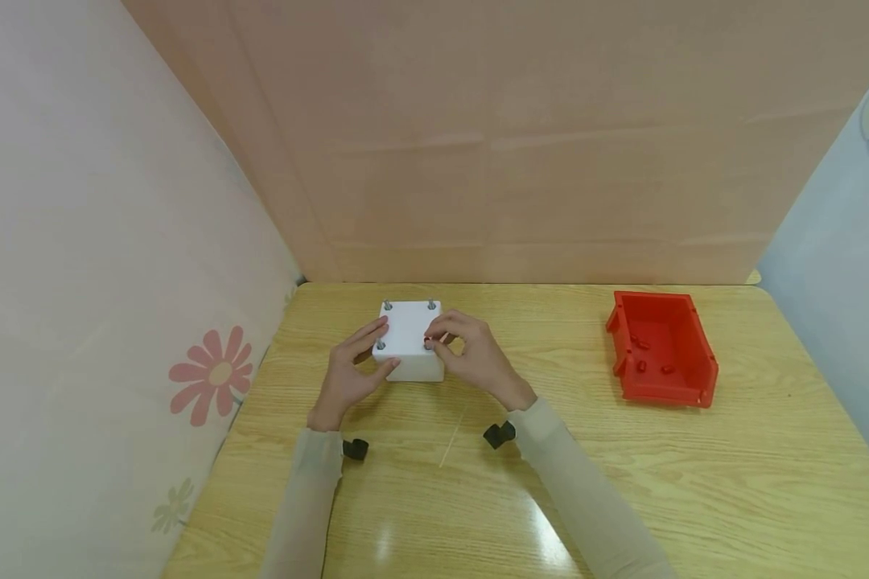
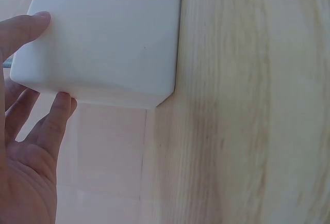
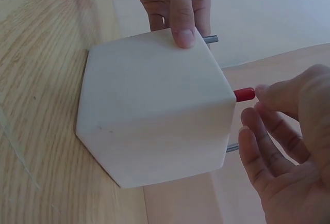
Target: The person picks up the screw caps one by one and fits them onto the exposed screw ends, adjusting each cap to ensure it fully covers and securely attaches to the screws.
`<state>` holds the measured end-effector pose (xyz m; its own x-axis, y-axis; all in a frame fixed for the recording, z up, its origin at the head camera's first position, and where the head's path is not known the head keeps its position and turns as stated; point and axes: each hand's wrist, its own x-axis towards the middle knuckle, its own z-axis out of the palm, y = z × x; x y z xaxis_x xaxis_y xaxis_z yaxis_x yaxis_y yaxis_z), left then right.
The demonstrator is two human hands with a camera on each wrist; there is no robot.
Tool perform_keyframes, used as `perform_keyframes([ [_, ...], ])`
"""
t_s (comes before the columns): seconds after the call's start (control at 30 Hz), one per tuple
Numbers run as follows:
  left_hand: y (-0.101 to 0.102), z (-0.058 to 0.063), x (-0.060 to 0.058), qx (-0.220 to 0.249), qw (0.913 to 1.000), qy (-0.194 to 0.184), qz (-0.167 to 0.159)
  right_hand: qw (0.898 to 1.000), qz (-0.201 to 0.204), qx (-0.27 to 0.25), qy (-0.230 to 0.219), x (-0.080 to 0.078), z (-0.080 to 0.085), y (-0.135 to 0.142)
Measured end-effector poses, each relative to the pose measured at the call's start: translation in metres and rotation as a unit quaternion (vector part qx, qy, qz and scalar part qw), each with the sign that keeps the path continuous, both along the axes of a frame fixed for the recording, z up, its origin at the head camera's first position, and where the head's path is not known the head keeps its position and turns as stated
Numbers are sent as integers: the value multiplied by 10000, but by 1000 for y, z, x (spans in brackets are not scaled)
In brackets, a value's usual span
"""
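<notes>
A white block [image 1: 409, 326] with rounded edges rests on the table, and metal posts [image 1: 431, 305] stick up near the corners of its top. My left hand [image 1: 348, 374] grips the block's left side, thumb on the front face and fingers around the corner. Over the near right post sits a small red cap [image 3: 244, 94], hiding most of that post. My right hand [image 1: 472, 354] has its thumb and index fingertips at the cap's outer end. In the right wrist view, bare posts [image 3: 211, 39] show on both sides of the cap.
At the right of the table stands a red bin [image 1: 707, 378] with several small red caps [image 1: 641, 367] inside. A papered wall [image 1: 492, 185] rises behind the table, and a flowered wall [image 1: 116, 241] bounds the left side. Black wrist straps [image 1: 500, 435] show by the cuffs.
</notes>
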<state>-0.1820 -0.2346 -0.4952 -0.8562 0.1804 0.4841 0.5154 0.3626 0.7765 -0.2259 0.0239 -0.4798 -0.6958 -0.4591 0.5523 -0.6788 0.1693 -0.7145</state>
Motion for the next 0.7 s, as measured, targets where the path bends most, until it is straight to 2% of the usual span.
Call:
perform_keyframes([
  [0.43,-1,1,-1,-62,10000,73,9,9995,-274,-37,145,-2,10,9],
  [0.7,-10,-25,-14,-108,9999,107,73,9992,-337,-106,191,-4,13,13],
])
